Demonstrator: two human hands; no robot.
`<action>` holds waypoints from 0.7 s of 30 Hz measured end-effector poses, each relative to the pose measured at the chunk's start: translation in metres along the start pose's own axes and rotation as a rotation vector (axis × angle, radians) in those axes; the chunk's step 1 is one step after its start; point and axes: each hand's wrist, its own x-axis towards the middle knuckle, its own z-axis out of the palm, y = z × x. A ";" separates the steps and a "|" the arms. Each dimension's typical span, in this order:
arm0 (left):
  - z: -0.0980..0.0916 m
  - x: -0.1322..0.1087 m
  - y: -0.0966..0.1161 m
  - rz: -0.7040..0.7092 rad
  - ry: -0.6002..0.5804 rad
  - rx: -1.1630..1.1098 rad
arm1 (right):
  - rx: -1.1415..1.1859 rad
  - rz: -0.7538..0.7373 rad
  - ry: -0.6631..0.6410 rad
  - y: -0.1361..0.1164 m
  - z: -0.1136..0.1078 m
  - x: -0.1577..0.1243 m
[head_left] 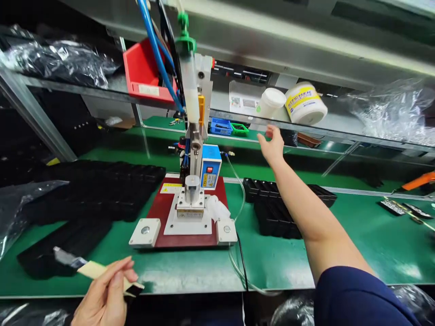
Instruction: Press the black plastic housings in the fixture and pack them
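Note:
At the lower left, my left hand (105, 294) is closed around a slim tool with a pale yellow handle (91, 270) and a grey end. Blur hides the exact kind of that tool; its grey end points left, over a black tray (68, 246). My right hand (273, 146) reaches forward over the bench, fingers apart and holding nothing. Just above it, on the shelf edge, is a white lidded tub (271, 103). Beside that tub, a larger white tub with a yellow label (306, 103) lies tilted.
A bench press (192, 190) with a dispensing syringe (188, 86) stands mid-bench on a red base, a white button box (145, 232) at its left corner. Black trays (277, 217) lie right of it. A red bin (144, 68) and clear plastic bags (397, 113) sit on the shelf (234, 118).

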 end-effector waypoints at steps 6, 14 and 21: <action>0.006 -0.002 0.010 0.184 -0.243 -0.031 | 0.093 -0.168 -0.790 -0.018 0.026 -0.136; 0.026 -0.004 0.032 0.230 -0.379 -0.129 | 0.091 -0.064 -0.705 -0.034 0.087 -0.169; 0.021 -0.005 0.030 0.244 -0.409 -0.133 | 0.586 0.113 -0.421 -0.020 0.058 -0.148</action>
